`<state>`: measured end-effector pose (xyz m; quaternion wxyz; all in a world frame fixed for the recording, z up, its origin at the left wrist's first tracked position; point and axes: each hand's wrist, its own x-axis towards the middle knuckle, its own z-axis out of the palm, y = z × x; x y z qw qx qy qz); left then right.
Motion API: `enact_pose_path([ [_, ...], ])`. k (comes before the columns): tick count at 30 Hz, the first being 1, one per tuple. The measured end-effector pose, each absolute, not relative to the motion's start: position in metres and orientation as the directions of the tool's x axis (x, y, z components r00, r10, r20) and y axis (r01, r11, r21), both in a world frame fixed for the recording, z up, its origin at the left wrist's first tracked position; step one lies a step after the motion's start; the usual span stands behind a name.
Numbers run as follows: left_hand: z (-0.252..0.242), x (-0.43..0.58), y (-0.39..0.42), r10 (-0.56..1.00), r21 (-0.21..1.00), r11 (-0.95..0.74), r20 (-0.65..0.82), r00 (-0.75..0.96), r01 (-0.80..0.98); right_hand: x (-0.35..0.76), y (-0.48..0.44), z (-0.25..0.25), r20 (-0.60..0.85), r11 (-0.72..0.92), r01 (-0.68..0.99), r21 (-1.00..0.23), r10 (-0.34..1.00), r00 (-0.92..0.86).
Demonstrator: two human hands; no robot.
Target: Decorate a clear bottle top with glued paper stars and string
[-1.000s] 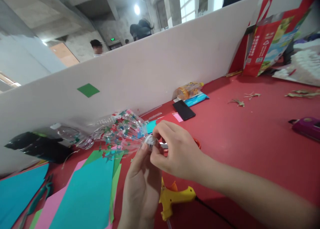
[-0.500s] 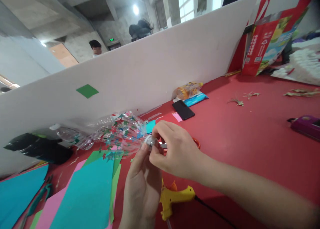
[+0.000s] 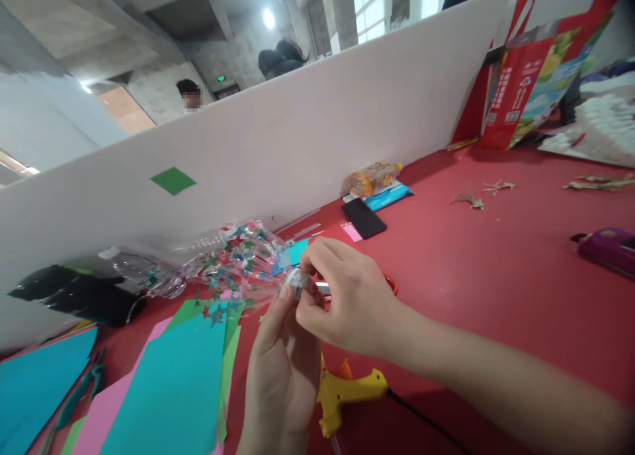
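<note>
Clear plastic strips dotted with coloured stars [image 3: 248, 260] fan out to the left of a small, pale, rounded clear end piece [image 3: 296, 282]. My left hand [image 3: 282, 369] is closed around that end from below, its thumb pressed on the side. From the right, my right hand [image 3: 347, 296] pinches the same end between thumb and fingers. What lies between the fingertips is partly hidden. Behind my right hand, orange-handled scissors [image 3: 391, 284] show only in part. Below it lies a yellow glue gun [image 3: 350, 392] with a black cord.
Coloured paper sheets [image 3: 169, 382] and teal-handled pliers [image 3: 79, 395] lie at left. A black wrapped bundle [image 3: 74, 296] and clear bottle [image 3: 139, 270] rest by the white partition [image 3: 297, 144]. A phone [image 3: 364, 217], orange-labelled bottle [image 3: 374, 179] and purple tool [image 3: 608, 251] lie beyond and right.
Both hands keep the same grip in nearly the same place. The loose star-covered strips have shifted very slightly.
</note>
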<state>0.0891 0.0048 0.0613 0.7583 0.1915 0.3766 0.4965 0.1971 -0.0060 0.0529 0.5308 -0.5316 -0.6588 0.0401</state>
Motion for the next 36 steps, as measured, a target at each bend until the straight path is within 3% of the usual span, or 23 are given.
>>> enact_pose_path([
  [13,0.0601,0.089,0.0059,0.894,0.654,0.437,-0.395,0.214,-0.617,0.1978,-0.0055,0.0556,0.721,0.542,0.607,-0.581,0.689,0.075],
  [36,0.0627,0.0909,0.0059,0.883,0.638,0.445,-0.428,0.191,-0.629,0.1947,-0.0033,0.0504,0.741,0.564,0.579,-0.589,0.663,0.107],
])
